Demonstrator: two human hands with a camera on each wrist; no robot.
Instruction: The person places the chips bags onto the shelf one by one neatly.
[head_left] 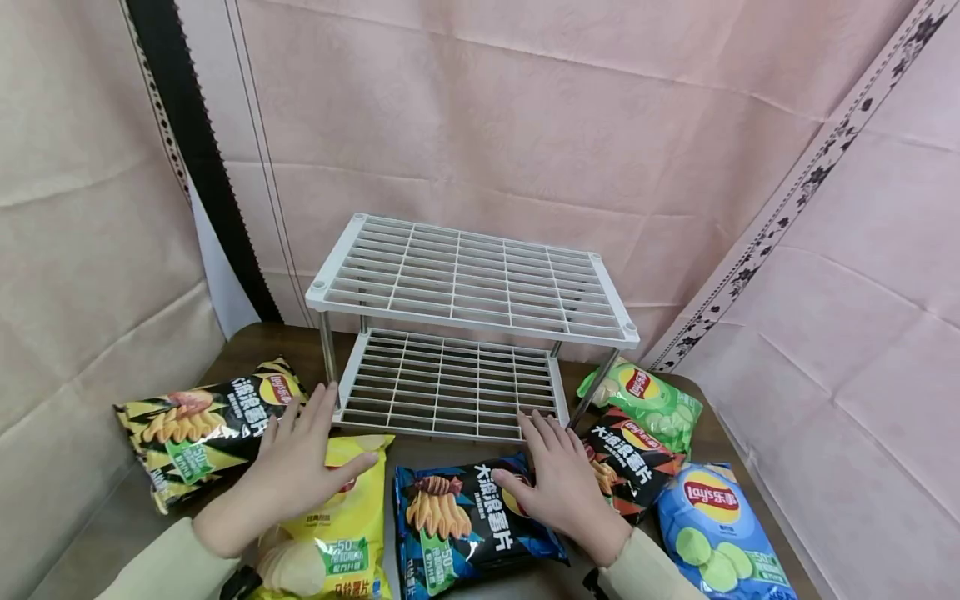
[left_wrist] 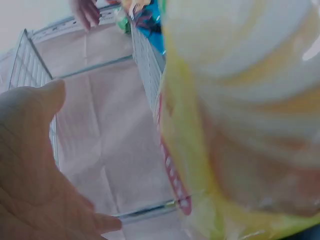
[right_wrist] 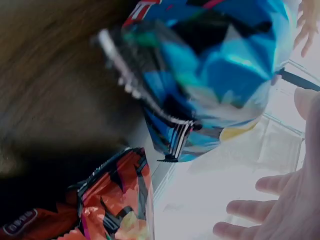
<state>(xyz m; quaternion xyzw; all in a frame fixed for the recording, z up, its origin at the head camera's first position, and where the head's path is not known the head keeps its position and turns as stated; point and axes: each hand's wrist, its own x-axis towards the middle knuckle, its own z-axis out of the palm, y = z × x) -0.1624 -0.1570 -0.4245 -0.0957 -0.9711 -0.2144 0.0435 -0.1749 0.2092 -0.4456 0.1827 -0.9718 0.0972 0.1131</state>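
My left hand is spread out over the top of a yellow chip bag, its fingertips near the rack's front left post. Nothing is in its grasp, and the left wrist view shows the bare palm beside the yellow bag. With fingers extended, my right hand hovers over the right end of a dark blue chip bag. Its fingertips overlap the front edge of the white two-tier rack in the head view. In the right wrist view, the fingers are apart from the blue bag.
A black-and-yellow chip bag lies at the left. On the right are a green bag, a black-and-red bag and a light blue bag. The brown table is enclosed by pink cloth.
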